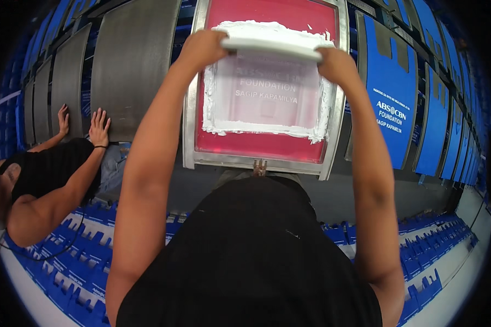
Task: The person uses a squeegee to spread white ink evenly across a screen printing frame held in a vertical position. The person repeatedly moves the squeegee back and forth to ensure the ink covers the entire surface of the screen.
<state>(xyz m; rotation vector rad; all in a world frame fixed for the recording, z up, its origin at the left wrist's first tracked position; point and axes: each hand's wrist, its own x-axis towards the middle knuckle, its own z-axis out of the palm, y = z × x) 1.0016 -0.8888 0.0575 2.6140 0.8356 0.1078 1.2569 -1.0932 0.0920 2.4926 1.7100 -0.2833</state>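
A squeegee with a pale bar (pixel 273 48), blurred by motion, lies level across the upper part of a screen-printing frame (pixel 189 125). My left hand (pixel 203 49) is closed round its left end and my right hand (pixel 335 64) round its right end. Within the metal frame is a red screen (pixel 262 152) with a pale see-through window in the middle. Thick white ink (pixel 322 128) forms a ragged border around that window. Under the squeegee, white lettering shows through a thin film of ink. Both my arms reach forward, one along each side of the frame.
Bare grey boards (pixel 133 71) stand in a row to the left, where a co-worker's hands (pixel 99 128) rest flat. Blue printed bag pieces (pixel 390 98) lie on boards to the right. More blue pieces (pixel 420 253) are spread in rows behind me. A metal hinge clamp (pixel 260 167) sits at the frame's near edge.
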